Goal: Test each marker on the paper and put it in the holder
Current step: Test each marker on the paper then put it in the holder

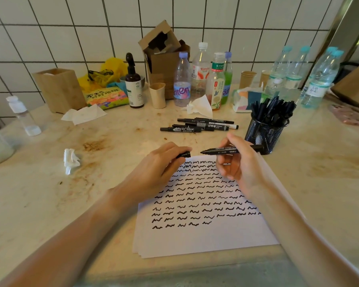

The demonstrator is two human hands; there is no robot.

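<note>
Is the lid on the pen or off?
Off. The left hand holds the cap; the marker in the right hand shows its bare tip.

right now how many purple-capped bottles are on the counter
2. One purple-capped bottle stands in front of the cardboard box; the other is half hidden behind the tea bottle. More may be hidden.

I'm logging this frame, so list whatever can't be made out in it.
- Marker count in the mesh holder, head view: too tightly packed.
- Print on the marker in the right hand: too small.
- Most of the cap: hidden by the left hand.
</note>
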